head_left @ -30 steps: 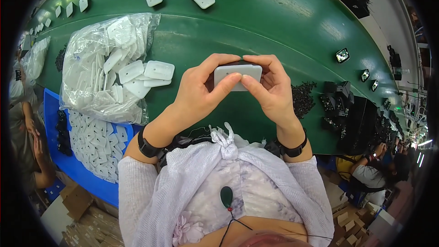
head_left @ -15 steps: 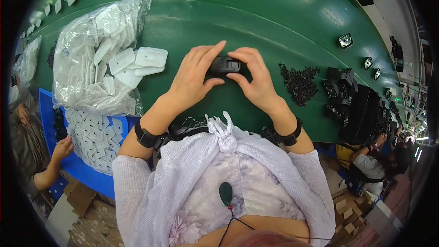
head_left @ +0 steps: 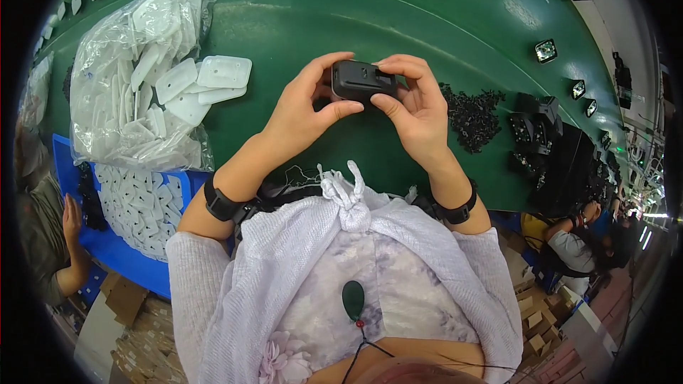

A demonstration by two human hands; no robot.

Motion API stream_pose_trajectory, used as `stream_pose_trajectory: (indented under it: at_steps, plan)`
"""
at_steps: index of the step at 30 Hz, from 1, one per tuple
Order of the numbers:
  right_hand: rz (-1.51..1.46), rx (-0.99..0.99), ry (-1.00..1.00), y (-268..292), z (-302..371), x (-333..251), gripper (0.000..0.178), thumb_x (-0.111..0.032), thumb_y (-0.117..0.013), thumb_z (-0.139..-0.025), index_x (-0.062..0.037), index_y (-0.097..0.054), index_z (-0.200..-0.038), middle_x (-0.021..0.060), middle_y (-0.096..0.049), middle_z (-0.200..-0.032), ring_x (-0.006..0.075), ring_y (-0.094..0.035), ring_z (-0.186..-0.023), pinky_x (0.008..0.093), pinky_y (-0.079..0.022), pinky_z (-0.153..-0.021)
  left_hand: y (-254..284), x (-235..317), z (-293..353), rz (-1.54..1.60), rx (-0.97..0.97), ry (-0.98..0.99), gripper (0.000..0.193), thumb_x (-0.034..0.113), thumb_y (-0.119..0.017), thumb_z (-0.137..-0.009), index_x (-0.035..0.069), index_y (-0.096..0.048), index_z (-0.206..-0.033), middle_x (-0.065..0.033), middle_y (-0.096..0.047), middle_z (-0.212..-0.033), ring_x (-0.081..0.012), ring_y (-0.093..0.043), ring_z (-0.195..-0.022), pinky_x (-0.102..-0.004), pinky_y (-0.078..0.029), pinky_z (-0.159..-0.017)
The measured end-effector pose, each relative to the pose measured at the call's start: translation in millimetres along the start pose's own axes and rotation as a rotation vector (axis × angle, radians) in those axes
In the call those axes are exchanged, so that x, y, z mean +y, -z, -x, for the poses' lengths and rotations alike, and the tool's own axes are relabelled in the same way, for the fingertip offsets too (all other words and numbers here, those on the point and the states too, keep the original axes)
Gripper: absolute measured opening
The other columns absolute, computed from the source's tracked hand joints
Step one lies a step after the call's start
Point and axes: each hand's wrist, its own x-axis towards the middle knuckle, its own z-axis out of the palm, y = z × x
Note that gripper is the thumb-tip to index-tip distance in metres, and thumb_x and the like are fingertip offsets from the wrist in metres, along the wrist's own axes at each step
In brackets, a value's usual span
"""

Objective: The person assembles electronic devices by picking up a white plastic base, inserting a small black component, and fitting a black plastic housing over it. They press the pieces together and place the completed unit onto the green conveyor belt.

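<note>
My left hand [head_left: 302,103] and right hand [head_left: 421,110], partly curled, grip opposite ends of a black casing [head_left: 361,81]; white plates [head_left: 225,72] lie left, small black parts [head_left: 472,119] right.

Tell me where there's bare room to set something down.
Bare green worktop shows between the left hand and the loose white plates, and beyond the right hand. It's crowded at the plastic bag and to that hand's right: small black pieces, then larger black parts.

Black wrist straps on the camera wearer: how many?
2. One is on the left wrist, below the left hand; the other is on the right wrist, below the right hand. Both hands hold a black case. Neither strap is hidden.
</note>
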Motion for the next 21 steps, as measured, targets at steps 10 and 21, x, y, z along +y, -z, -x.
stream_pose_trajectory:
  at_steps: [10, 21]
  plan:
    - [0.033, 0.247, 0.063, 11.7, -10.2, 0.3, 0.031, 0.001, -0.068, -0.083, -0.0011, -0.055, -0.111, 0.0123, -0.054, -0.120, 0.0239, -0.053, -0.113, 0.0342, -0.043, -0.097, 6.5, 7.7, 1.2, 0.311, -0.053, 0.030, 0.054, 0.000, -0.068, -0.084, -0.001, -0.042, -0.132, -0.0161, -0.056, -0.128, -0.0193, -0.058, -0.113, -0.0299, -0.047, -0.098]
    - [0.925, 0.035, 0.480, 0.5, -8.5, -0.3, 0.017, -0.011, -0.075, -0.071, -0.0103, -0.069, -0.086, 0.0019, -0.062, -0.089, 0.0226, -0.056, -0.082, 0.0347, -0.039, -0.068, 15.2, -2.7, 5.0, -0.829, 0.124, -0.405, 0.057, 0.012, -0.080, -0.066, 0.006, -0.058, -0.118, -0.0128, -0.053, -0.130, -0.0328, -0.043, -0.127, -0.0422, -0.037, -0.104]
